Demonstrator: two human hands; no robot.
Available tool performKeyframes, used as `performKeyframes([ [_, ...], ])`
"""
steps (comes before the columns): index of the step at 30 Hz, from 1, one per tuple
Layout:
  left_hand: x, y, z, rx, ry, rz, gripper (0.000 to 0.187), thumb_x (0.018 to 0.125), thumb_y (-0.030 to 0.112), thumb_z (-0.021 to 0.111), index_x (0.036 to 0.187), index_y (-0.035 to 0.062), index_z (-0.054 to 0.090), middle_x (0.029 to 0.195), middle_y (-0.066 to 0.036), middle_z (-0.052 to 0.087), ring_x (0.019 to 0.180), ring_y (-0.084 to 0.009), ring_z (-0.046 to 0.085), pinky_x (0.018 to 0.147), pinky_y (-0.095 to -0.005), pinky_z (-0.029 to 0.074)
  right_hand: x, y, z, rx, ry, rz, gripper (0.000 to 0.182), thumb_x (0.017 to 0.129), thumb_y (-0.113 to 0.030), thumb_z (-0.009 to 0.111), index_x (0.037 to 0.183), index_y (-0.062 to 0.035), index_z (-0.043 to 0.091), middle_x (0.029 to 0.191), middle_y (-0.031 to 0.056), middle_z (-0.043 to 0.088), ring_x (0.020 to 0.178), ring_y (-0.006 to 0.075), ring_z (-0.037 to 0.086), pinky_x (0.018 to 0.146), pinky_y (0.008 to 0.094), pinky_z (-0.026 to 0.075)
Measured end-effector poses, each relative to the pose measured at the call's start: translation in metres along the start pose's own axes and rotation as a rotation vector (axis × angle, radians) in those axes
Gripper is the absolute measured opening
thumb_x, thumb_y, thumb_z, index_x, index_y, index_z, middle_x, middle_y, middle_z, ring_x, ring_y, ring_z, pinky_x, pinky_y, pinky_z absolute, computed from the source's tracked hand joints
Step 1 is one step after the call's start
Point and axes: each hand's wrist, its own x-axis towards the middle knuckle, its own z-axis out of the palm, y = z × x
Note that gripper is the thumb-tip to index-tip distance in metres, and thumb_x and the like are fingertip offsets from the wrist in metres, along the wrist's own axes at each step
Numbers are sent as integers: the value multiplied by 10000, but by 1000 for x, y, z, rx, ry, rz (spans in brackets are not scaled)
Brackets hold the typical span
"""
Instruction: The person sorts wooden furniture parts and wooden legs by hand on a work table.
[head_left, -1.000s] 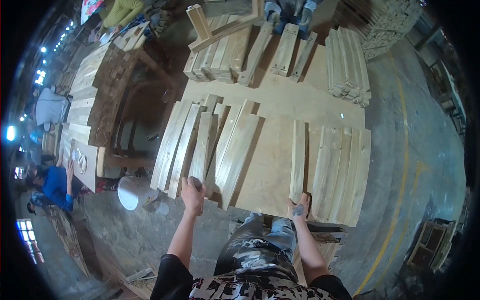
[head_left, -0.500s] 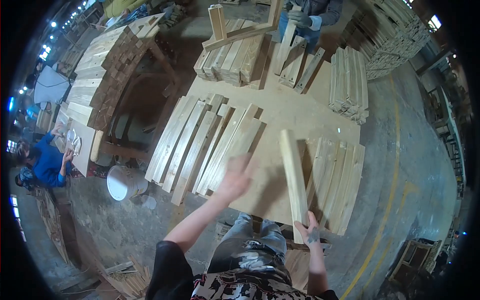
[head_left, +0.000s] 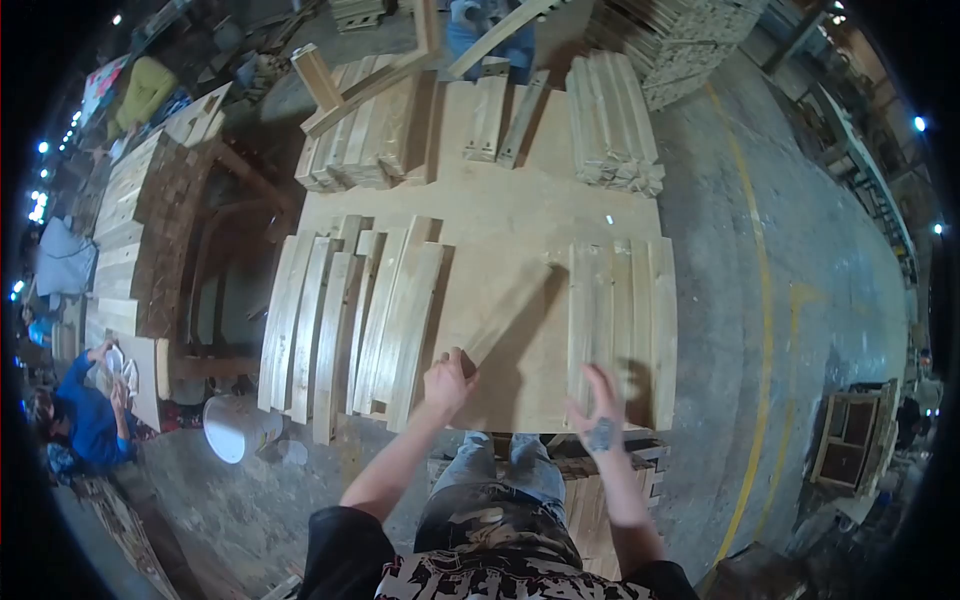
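Observation:
I stand at a wooden worktable point(head_left: 500, 215). My left hand point(head_left: 448, 380) is closed on the near end of a pale curved wooden slat point(head_left: 510, 305), which is blurred and slants up to the right over the bare middle of the table. My right hand point(head_left: 600, 415) hovers with its fingers spread and holds nothing, over the near end of the right group of slats point(head_left: 625, 320). A left group of slats point(head_left: 345, 320) lies fanned beside my left hand.
Stacks of slats point(head_left: 610, 120) and thicker pieces point(head_left: 360, 140) fill the table's far end, where another person point(head_left: 490, 30) works. A white bucket point(head_left: 235, 428) stands on the floor at left, near a person in blue point(head_left: 85, 420). A wooden crate point(head_left: 850, 440) sits right.
My right hand lifted a slat off the right group, then let it go. The slat is now in my left hand, which moved over from the left group.

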Motion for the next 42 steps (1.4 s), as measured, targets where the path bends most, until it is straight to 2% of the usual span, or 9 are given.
performKeyframes([
  [5,22,44,94,-54,14,-88,580,880,438,708,1151,-36,513,1005,-254,676,916,-377,718,797,-453,596,-37,8,88,7,-391,223,812,814,-283,795,1488,-85,390,1412,258,512,1310,449,509,1082,501,446],
  [10,10,54,85,-87,19,-65,553,899,453,673,1171,-24,606,1012,-253,689,909,-406,715,784,-475,589,-48,25,140,-288,-535,385,929,836,-318,770,1570,-156,225,1437,267,487,1338,447,492,1078,532,451],
  [17,-18,-125,-6,-119,579,-216,367,919,322,691,1147,35,664,980,-236,709,887,-405,700,764,-498,555,-50,34,142,-190,-505,455,1057,827,-381,793,1610,-159,118,1465,242,480,1354,414,495,1071,561,439],
  [19,-36,-170,-44,13,464,-492,336,924,297,681,1116,21,668,1001,-232,690,904,-390,689,779,-485,545,-50,36,137,-195,-525,493,1098,810,-442,805,1615,-170,109,1461,245,485,1352,419,496,1084,557,426],
  [24,-83,-214,-81,156,747,-442,280,931,236,650,1057,-15,660,847,-201,663,810,-388,666,744,-476,529,-55,48,153,-231,-390,419,1076,775,-487,805,1600,-168,193,1327,201,607,1246,375,584,1026,502,481],
  [27,-94,-203,-73,-56,556,-466,242,932,210,639,1044,-3,668,818,-195,663,791,-396,672,730,-480,527,-52,45,143,-49,-237,444,897,801,-365,813,1536,-145,347,1168,161,642,1078,310,639,933,455,521],
  [33,-121,-140,1,-37,230,-125,173,916,232,678,977,70,684,850,-153,683,781,-358,693,687,-475,542,-56,77,65,-27,329,411,657,826,-203,787,1402,-107,484,1058,133,606,923,303,632,839,406,523],
  [36,-125,-99,41,-245,138,-80,223,910,281,701,993,75,680,875,-139,696,791,-363,691,693,-463,550,-77,100,35,-149,394,434,665,790,-165,796,1379,-104,494,1108,154,576,1009,342,607,889,440,509],
  [42,-72,-5,91,-214,-109,63,718,899,426,718,1422,35,419,1050,-210,699,930,-390,707,777,-487,560,-85,94,48,-410,365,533,707,727,-168,812,1351,-75,494,1264,222,482,1200,458,480,1017,524,433],
])
